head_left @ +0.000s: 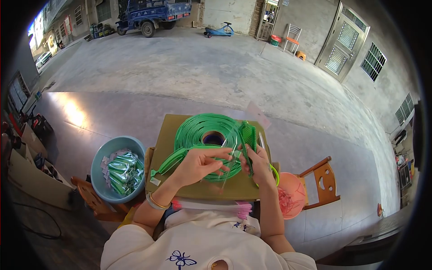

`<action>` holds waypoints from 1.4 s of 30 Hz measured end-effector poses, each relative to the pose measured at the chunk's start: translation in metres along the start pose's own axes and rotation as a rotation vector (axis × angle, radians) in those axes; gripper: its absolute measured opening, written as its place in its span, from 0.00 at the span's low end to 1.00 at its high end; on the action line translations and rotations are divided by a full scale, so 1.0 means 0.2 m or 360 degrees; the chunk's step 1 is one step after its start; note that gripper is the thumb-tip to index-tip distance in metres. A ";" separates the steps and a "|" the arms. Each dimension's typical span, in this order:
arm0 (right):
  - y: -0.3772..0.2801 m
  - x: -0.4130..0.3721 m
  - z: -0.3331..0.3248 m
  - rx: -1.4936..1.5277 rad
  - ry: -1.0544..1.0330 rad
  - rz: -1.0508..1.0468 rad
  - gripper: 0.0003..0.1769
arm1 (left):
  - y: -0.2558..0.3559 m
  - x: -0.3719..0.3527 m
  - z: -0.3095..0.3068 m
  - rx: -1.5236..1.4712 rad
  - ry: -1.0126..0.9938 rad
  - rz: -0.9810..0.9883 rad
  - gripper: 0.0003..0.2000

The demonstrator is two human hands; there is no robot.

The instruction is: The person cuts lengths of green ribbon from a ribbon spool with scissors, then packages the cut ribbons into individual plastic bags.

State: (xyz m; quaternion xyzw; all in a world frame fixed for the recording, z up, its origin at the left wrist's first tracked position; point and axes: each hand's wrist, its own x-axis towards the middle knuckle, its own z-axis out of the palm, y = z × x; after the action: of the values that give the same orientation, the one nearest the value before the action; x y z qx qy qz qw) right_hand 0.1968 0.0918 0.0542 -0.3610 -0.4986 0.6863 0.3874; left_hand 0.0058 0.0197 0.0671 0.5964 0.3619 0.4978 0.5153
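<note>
My right hand (258, 163) is closed around a folded bundle of green strap (248, 135), which stands up from its fingers. Beside it, my left hand (202, 165) has its fingers curved at a thin clear plastic bag (228, 155), blurred and see-through between the two hands. A pale card (258, 115) shows blurred past the top of the bundle. Under both hands lies a large coil of green strap (193, 130) wound round a cardboard core (213, 137). Its loose end (168, 163) runs out to the left over the olive-brown table top (168, 128).
To the left, a blue basin (96, 168) holds several bagged green straps. At the right, a pink basin (297, 184) stands by a wooden chair (327, 182). A bright yellow-green ring (275, 175) shows at the table's right edge. A blue cargo tricycle (155, 13) is parked far ahead.
</note>
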 end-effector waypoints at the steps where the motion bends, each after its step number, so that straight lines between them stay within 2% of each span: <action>1: 0.01 0.01 -0.02 0.0154 0.0011 0.0017 0.11 | -0.01 -0.02 -0.01 -0.0054 -0.0085 -0.0033 0.21; 5: 0.02 0.03 -0.04 0.0232 0.0024 0.0026 0.11 | -0.01 -0.04 -0.02 -0.0200 -0.0199 -0.0058 0.21; 8: 0.04 0.03 -0.01 0.0297 0.0074 0.0042 0.11 | -0.04 -0.03 -0.04 -0.0290 -0.0073 -0.0030 0.22; 13: 0.03 0.02 0.00 0.0122 0.0052 0.0094 0.13 | -0.11 -0.01 -0.06 0.0125 0.0368 0.0083 0.16; 16: -0.04 -0.05 0.03 -0.0135 -0.0329 0.0390 0.15 | -0.16 0.01 -0.06 0.0087 0.0653 0.0209 0.15; 19: -0.05 -0.09 0.09 -0.0387 -0.0754 0.0543 0.17 | -0.17 0.01 -0.08 0.0496 0.0771 0.0266 0.15; 22: -0.01 -0.09 0.16 -0.0633 -0.0605 0.0539 0.17 | -0.21 0.02 -0.08 0.0573 0.0924 0.0377 0.14; 25: 0.06 -0.07 0.18 -0.0815 -0.0535 0.0451 0.16 | -0.20 0.01 -0.06 0.0679 0.0941 0.0340 0.15; 26: 0.06 -0.07 0.18 -0.0874 -0.0518 0.0450 0.16 | -0.18 0.00 -0.05 0.0899 0.0915 0.0299 0.16; 28: 0.11 -0.03 0.16 -0.0487 -0.0524 0.0546 0.15 | -0.15 -0.01 -0.03 0.1337 0.0855 0.0208 0.17; 32: 0.13 0.00 0.18 0.0377 -0.0411 0.0657 0.13 | -0.23 0.01 0.01 0.1413 0.0884 0.0590 0.23; 35: 0.12 -0.02 0.22 0.0446 -0.0347 0.0673 0.12 | -0.25 0.02 0.03 0.1301 0.0916 0.0687 0.27; 37: 0.17 0.00 0.18 0.0715 -0.0558 0.0781 0.11 | -0.23 0.02 0.03 0.1228 0.0881 0.0634 0.27; 40: 0.19 0.02 0.12 0.0983 -0.1025 0.1025 0.11 | -0.12 -0.02 -0.04 0.1260 0.0371 0.0134 0.25; 41: 0.19 0.03 0.10 0.1049 -0.1207 0.1121 0.11 | -0.13 -0.02 -0.06 0.1144 0.0291 0.0239 0.25; 42: 0.20 0.03 0.10 0.1081 -0.1169 0.1084 0.11 | -0.14 -0.01 -0.07 0.1026 0.0212 0.0342 0.25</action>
State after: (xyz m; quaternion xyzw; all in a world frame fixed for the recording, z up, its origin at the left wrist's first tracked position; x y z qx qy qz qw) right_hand 0.1706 0.0811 0.0195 -0.0958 -0.2091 0.9723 0.0420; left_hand -0.0070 0.0265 0.0391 0.7295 0.4685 0.4469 0.2204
